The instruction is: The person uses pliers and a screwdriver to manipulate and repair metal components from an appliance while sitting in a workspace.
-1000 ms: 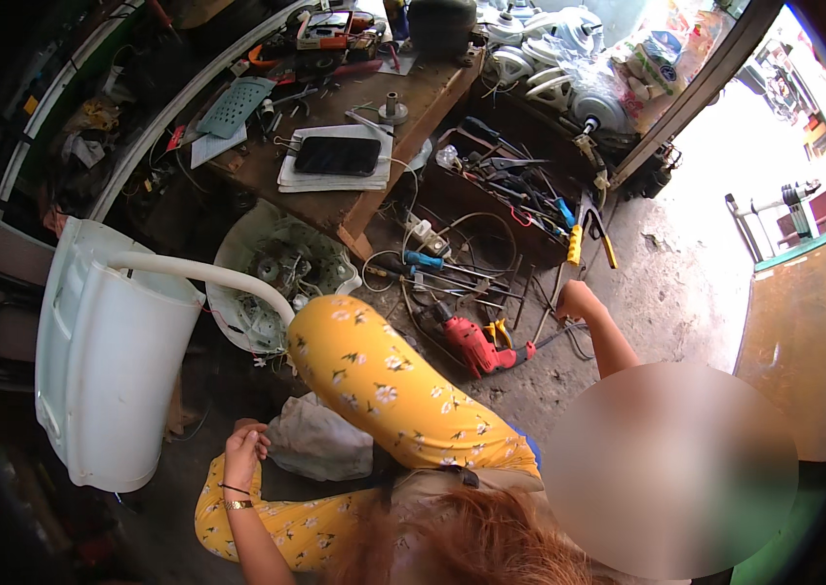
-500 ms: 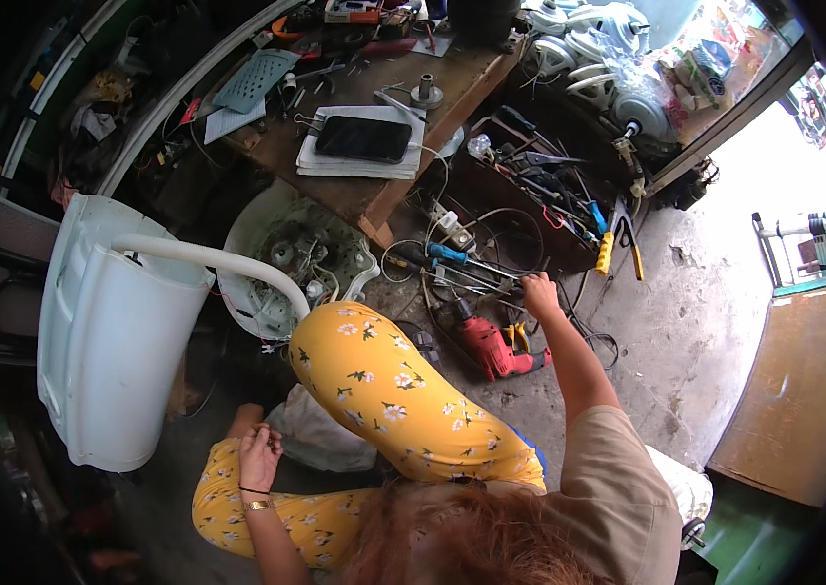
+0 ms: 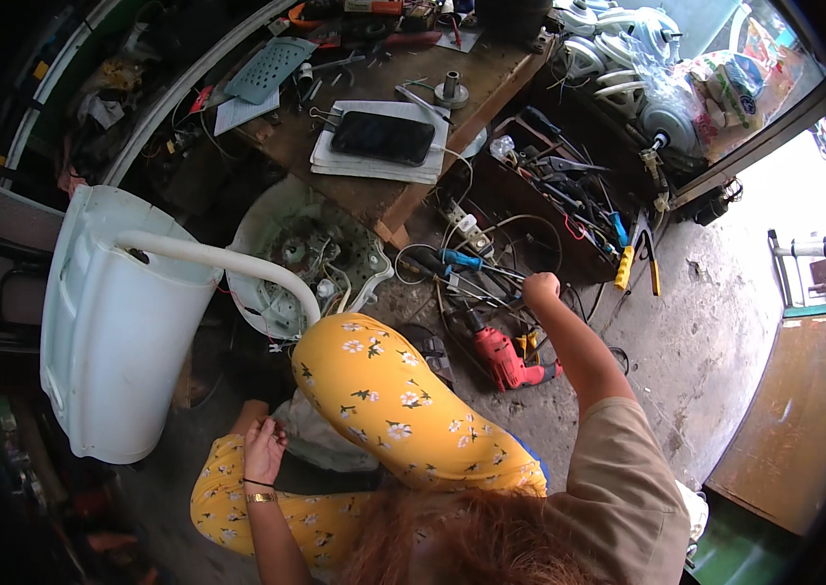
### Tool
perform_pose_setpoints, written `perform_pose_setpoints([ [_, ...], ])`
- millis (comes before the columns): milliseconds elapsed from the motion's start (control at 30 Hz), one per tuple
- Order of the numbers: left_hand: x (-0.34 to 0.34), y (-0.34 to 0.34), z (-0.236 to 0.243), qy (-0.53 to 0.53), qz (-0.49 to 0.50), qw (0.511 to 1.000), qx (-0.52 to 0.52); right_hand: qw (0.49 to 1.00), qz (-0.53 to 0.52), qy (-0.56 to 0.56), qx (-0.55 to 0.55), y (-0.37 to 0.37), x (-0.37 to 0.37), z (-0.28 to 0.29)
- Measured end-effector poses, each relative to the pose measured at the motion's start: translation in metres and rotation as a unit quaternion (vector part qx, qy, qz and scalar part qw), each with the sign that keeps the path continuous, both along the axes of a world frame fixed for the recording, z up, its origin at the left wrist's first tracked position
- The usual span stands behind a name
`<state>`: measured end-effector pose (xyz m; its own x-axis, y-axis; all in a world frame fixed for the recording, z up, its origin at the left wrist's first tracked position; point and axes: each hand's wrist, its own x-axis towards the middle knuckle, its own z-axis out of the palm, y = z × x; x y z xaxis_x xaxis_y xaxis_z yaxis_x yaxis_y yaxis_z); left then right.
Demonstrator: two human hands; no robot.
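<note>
The screwdriver with blue handle and long metal shaft (image 3: 462, 259) lies on the grey concrete floor (image 3: 671, 361), its shaft pointing toward the right hand (image 3: 541, 290). This arm stretches forward, fingers curled; what they grip, I cannot tell. Near it lies the red power drill (image 3: 509, 361). The left hand (image 3: 265, 450) is raised beside the yellow flowered trousers (image 3: 369, 390), fingers half bent; whether they hold something is unclear.

Red drill (image 3: 503, 359), blue screwdriver handle (image 3: 462, 259), yellow white-flowered trousers (image 3: 374, 398)

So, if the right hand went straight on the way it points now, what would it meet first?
The right hand would probably meet the blue-handled screwdriver first, on its shaft; depth is unclear, so they may already touch.
</note>
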<state>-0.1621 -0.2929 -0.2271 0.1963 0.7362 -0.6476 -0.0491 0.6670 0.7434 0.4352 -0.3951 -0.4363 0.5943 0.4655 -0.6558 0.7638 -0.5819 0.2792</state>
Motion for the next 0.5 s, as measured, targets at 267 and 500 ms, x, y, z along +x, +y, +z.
perform_pose_setpoints([
  [267, 0.003, 0.000, -0.008, -0.017, 0.001, 1.000, -0.006, 0.986, 0.112, 0.101, 0.077, -0.033, 0.027, -0.019],
  [500, 0.005, -0.012, 0.000, -0.014, 0.013, 1.000, -0.013, 0.993, 0.060, 0.103, 0.016, -0.014, 0.030, -0.025],
])
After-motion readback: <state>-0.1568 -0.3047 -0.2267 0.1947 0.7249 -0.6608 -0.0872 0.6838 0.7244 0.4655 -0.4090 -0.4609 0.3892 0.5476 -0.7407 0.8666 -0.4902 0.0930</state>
